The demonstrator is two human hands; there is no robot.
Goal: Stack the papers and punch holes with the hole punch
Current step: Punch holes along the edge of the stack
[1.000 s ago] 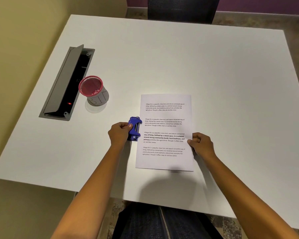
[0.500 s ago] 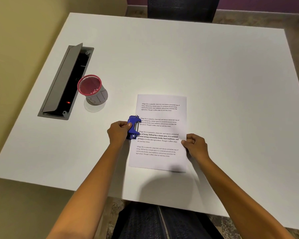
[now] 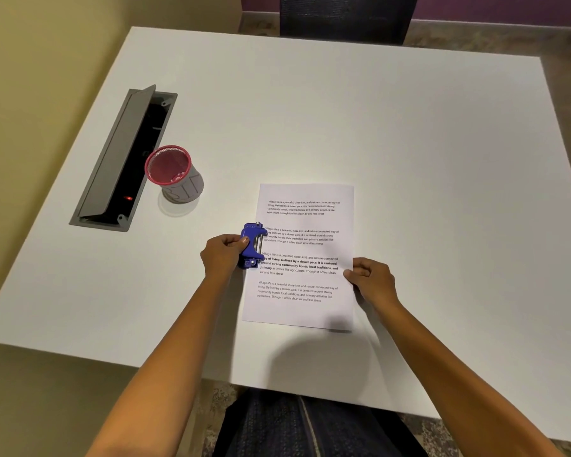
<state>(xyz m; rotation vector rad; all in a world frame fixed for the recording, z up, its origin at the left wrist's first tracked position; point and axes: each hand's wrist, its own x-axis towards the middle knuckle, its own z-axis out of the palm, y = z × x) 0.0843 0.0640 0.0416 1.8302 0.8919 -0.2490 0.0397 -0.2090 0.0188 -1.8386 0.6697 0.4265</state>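
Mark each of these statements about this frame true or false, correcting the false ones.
1. The left hand grips the blue hole punch. True.
2. The punch sits at the papers' right edge. False: it is at the left edge.
3. The right hand holds the papers' right edge. True.
4. The red-rimmed mesh cup lies tipped over. False: it stands upright.
5. The grey cable box lid is closed. False: it is open.

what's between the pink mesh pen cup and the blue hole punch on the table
Nothing: in the head view, only bare white table lies between the pink mesh pen cup and the blue hole punch, which the left hand grips.
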